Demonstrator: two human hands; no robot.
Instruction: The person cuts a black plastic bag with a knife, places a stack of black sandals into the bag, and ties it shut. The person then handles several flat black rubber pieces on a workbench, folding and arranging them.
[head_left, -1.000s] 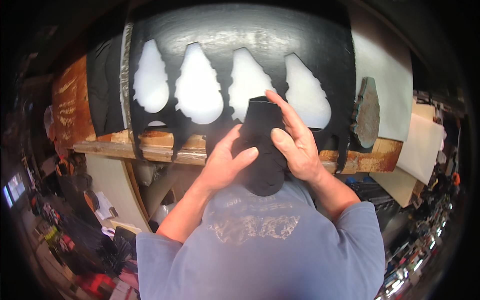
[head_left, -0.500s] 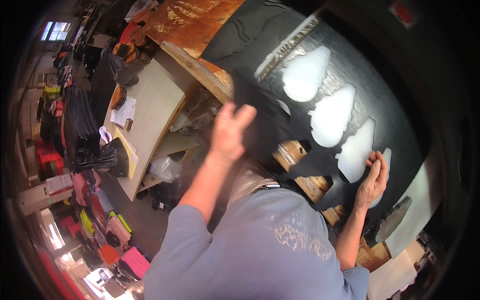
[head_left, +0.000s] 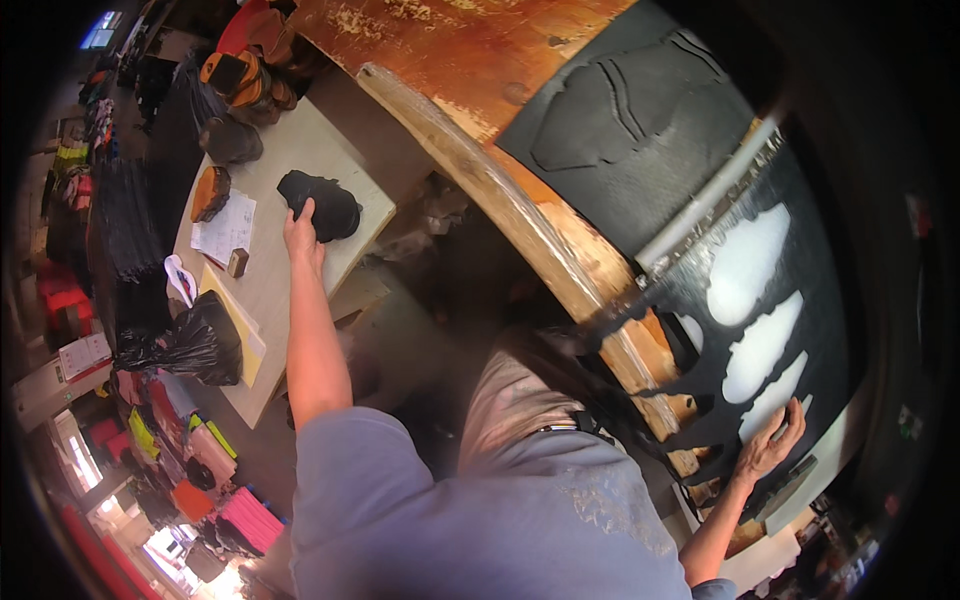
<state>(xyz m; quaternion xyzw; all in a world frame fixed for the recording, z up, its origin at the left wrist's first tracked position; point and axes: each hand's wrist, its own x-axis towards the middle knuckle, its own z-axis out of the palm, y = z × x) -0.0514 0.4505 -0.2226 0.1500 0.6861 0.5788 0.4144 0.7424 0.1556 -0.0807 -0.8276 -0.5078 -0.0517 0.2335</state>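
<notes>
A dark stack of cut material (head_left: 328,207), its layers hard to make out, is at the pale table on the left. My left hand (head_left: 303,235) grips its near edge, with the thumb on top. On the other side, my right hand (head_left: 768,447) lies at a black sheet (head_left: 815,335) full of shaped cut-outs, fingers apart and slightly bent beside the nearest hole. White shows through several of these cut-outs. Beyond a grey metal bar (head_left: 705,205) lies a flat black piece (head_left: 620,120) with cut outlines pressed into it.
The pale table (head_left: 340,160) bears papers (head_left: 225,225), an orange-edged block (head_left: 210,193), a small wooden block (head_left: 238,262) and a black plastic bag (head_left: 205,340). A worn wooden board edge (head_left: 470,150) runs between the two work surfaces. Colourful piles (head_left: 190,450) stand at far left.
My left hand has swung left from near the bench edge to the pale table, where the black stack now shows in it. The view has turned left. My right hand stays by the cut sheet.
</notes>
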